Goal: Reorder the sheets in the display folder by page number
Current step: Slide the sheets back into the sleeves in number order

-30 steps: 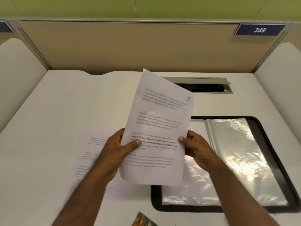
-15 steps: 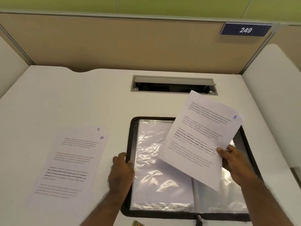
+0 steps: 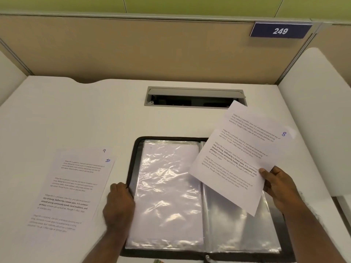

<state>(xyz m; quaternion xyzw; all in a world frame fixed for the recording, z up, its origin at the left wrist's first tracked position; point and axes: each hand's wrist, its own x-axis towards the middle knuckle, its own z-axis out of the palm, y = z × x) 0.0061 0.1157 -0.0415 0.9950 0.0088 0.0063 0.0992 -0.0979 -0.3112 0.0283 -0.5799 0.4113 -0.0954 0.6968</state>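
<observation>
A black display folder (image 3: 131, 168) lies open on the white desk, its clear plastic sleeves (image 3: 167, 190) glossy with glare. My right hand (image 3: 279, 186) pinches the lower right edge of a printed sheet marked 8 (image 3: 239, 154), held tilted above the folder's right half. My left hand (image 3: 118, 204) rests on the folder's left border, fingers curled over its edge. To the left on the desk lie two overlapping printed sheets, the top one marked 10 (image 3: 74, 186) and the one beneath marked 9 (image 3: 104, 150), of which only the upper edge shows.
A grey cable hatch (image 3: 195, 96) is sunk into the desk behind the folder. Beige partition walls enclose the desk (image 3: 57, 114) at the back and sides, with a blue sign reading 249 (image 3: 280, 30). A zipper pull (image 3: 207, 257) sits at the folder's near edge.
My left hand let go of sheet 8 and went down to the folder's left edge. My right hand carried the sheet to the right, over the folder. My view shifted right.
</observation>
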